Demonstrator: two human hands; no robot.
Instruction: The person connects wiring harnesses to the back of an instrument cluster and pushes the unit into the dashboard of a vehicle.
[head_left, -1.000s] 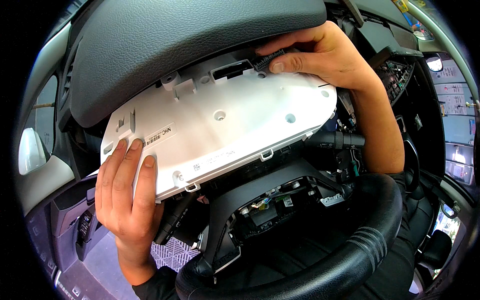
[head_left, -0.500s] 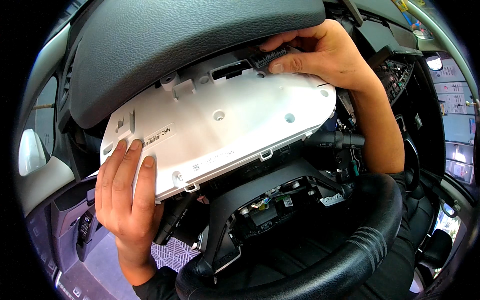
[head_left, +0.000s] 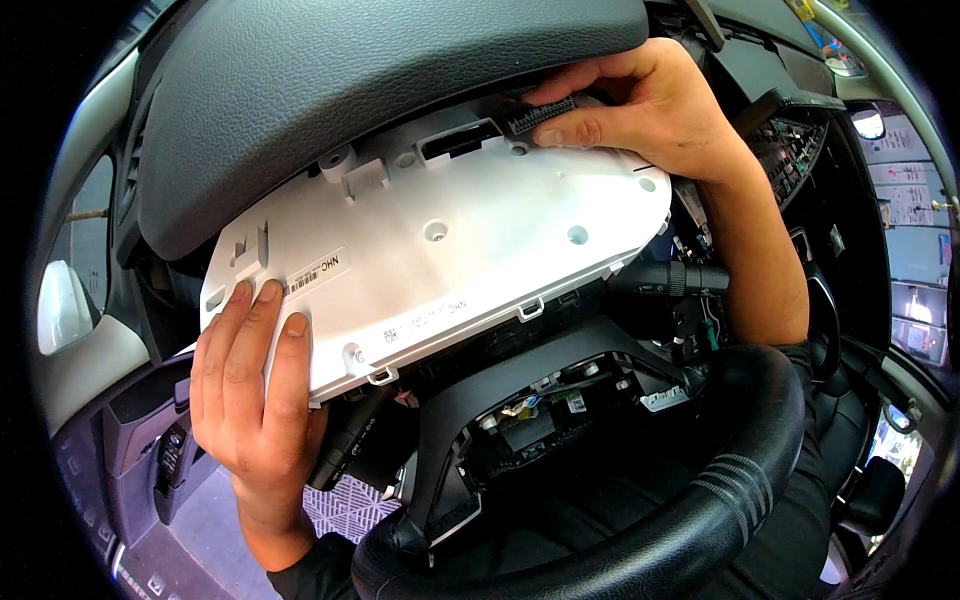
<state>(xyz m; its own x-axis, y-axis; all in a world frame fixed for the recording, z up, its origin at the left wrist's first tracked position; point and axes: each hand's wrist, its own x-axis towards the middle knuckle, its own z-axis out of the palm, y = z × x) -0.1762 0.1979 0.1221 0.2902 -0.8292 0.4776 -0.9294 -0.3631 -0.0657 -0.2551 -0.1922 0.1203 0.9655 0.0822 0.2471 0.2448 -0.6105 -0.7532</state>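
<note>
A white instrument cluster (head_left: 480, 255) lies tilted, its back face up, under the lip of the black dashboard hood (head_left: 390, 70). My left hand (head_left: 255, 390) grips its lower left end, fingers flat on the white back and the thumb hidden below the edge. At the far right edge, my right hand (head_left: 640, 110) pinches a black wiring connector (head_left: 541, 114) between thumb and fingers. Just left of the connector is a dark rectangular socket (head_left: 461, 141) in the cluster's back. The connector is apart from this socket. Its wires are hidden under the hood.
Below the cluster stand the steering column shroud (head_left: 540, 360) and the black steering wheel (head_left: 740, 490). Control stalks stick out on both sides, the left stalk (head_left: 350, 440) close to my left wrist. An opened dash section (head_left: 790, 155) with exposed parts is at the right.
My right hand has shifted very slightly left with the connector, which has turned a little. The cluster and my left hand have hardly moved.
</note>
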